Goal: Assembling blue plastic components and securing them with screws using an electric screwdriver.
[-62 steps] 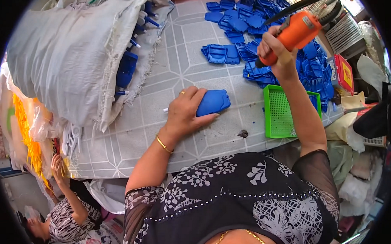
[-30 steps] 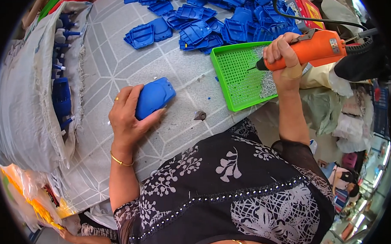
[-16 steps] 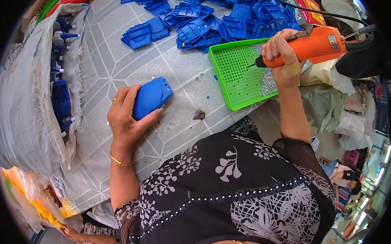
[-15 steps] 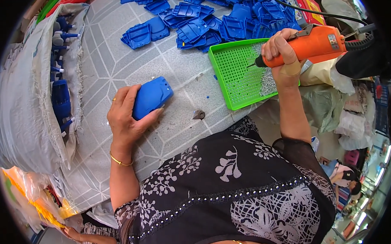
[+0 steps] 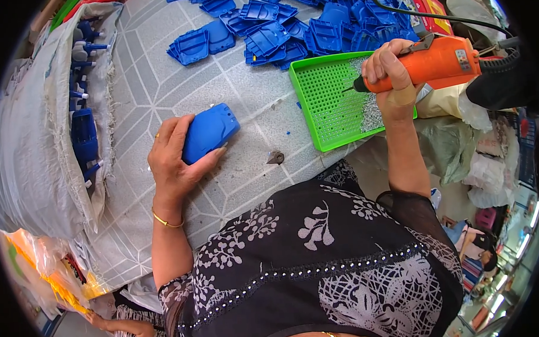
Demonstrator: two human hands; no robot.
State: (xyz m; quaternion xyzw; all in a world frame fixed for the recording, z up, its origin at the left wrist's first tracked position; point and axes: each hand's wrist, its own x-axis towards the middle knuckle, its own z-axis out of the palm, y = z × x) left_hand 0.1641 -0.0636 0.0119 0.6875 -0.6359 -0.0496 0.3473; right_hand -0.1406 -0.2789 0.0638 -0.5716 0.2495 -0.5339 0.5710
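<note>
A blue plastic case (image 5: 210, 133) lies on the table, and my left hand (image 5: 175, 149) grips it from its left side, thumb along the near edge. My right hand (image 5: 391, 69) is wrapped round an orange electric screwdriver (image 5: 432, 63). Its thin bit points left, over a green perforated tray (image 5: 323, 144). Small silver screws (image 5: 371, 118) are heaped in the tray's right part, partly behind my right hand and wrist. Between the case and the tray rests a small dark metal piece (image 5: 275, 158) with a hole in it.
Many blue plastic covers (image 5: 268, 41) are piled at the far side of the table (image 5: 141, 72). At left stands a white woven sack (image 5: 37, 135) with blue parts inside. A black cable (image 5: 442, 17) arches at upper right near a red box (image 5: 430, 11). Another person's arm (image 5: 124, 329) shows at lower left.
Almost nothing differs. Both hands keep their grips; the screwdriver and tray sit very slightly farther right in the picture.
</note>
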